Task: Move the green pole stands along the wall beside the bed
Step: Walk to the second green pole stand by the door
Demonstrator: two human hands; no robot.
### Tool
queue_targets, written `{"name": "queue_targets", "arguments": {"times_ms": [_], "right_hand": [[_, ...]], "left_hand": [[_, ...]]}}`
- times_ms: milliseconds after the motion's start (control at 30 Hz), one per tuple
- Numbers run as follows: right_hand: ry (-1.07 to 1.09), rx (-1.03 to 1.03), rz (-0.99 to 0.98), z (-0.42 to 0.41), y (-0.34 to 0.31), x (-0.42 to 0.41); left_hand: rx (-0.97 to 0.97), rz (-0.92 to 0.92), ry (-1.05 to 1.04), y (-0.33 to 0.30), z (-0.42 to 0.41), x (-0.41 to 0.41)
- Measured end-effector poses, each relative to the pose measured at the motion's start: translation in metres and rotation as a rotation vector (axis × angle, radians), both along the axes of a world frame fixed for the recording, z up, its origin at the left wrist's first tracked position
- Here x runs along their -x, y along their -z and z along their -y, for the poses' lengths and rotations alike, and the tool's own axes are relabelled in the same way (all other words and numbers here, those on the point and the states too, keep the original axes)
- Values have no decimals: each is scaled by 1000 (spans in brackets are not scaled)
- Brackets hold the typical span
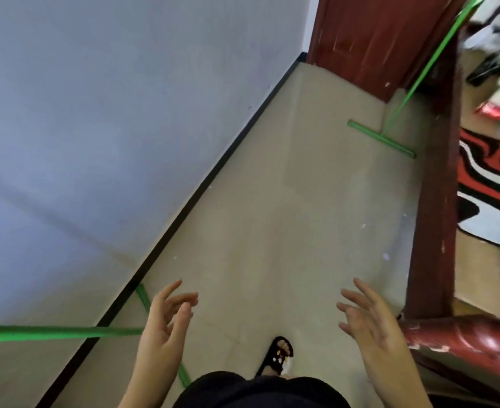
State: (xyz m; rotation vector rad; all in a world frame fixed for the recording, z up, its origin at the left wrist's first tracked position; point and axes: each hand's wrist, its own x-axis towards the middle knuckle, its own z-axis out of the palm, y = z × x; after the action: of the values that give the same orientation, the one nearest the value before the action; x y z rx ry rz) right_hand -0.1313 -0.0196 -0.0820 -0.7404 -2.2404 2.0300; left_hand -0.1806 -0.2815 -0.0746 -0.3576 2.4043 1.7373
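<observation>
- The wall (96, 128) is plain pale blue-grey and fills the left part of the view; a thin black skirting strip (213, 172) runs along its foot.
- The floor (272, 231) is beige and smooth, a narrow lane between the wall and the bed, with a few small white specks on it.
- The bed (431, 216) stands along the right side of the floor; its frame is dark red-brown wood with chipped paint, and a red, black and white patterned cover (490, 184) lies on it.
- A red-brown door (369, 39) closes the far end of the lane.
- Two green pole stands are in view, each a thin bright green pole on a flat green bar foot.
- The far stand (381, 138) has its foot bar flat on the floor near the bed frame at the far end, and its pole leans up toward the top right corner.
- The near stand (51, 333) is at the wall edge of the floor, its pole blurred and crossing the wall from the left; its foot bar lies on the floor, partly hidden by the left hand.
- The left hand (166, 328) is open with fingers spread, in front of the near pole; I cannot tell if it touches it.
- The right hand (369, 316) is open and empty, over the floor near the bed corner.
- One foot in a black sandal (278, 354) stands on the floor between the hands.
</observation>
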Motion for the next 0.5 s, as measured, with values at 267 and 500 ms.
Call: {"name": "queue_targets", "arguments": {"times_ms": [267,500], "right_hand": [[165,27,-69,-113,7,74],[334,41,-83,-185,27,172]], "left_hand": [[-11,-14,118,4,-112,106],[33,-21,268,11,-195,238]]}}
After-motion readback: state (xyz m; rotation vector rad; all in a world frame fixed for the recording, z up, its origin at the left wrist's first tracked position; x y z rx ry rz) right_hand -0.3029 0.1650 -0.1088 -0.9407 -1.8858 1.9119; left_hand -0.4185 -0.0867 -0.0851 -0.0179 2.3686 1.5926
